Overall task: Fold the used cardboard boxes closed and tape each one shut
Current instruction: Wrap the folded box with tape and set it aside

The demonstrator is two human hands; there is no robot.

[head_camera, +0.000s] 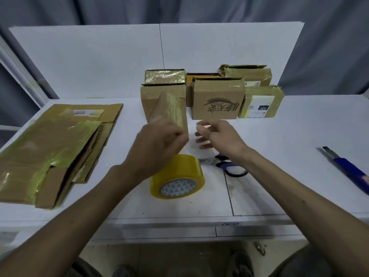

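Note:
My left hand (pixel 157 144) grips a small taped cardboard box (pixel 169 108) and holds it tilted above the table, in front of the row of boxes. My right hand (pixel 217 134) hovers just right of it, blurred, with fingers spread and nothing in it. A yellow tape roll (pixel 177 176) lies on its side on the table below my left hand. Blue-handled scissors (pixel 227 164) lie under my right wrist.
Several taped boxes stand at the back, among them one with a printed logo (pixel 218 98) and one with a white label (pixel 261 101). Flattened cardboard (pixel 50 144) is piled at the left. A blue utility knife (pixel 347 168) lies at the right on the white table (pixel 279 188).

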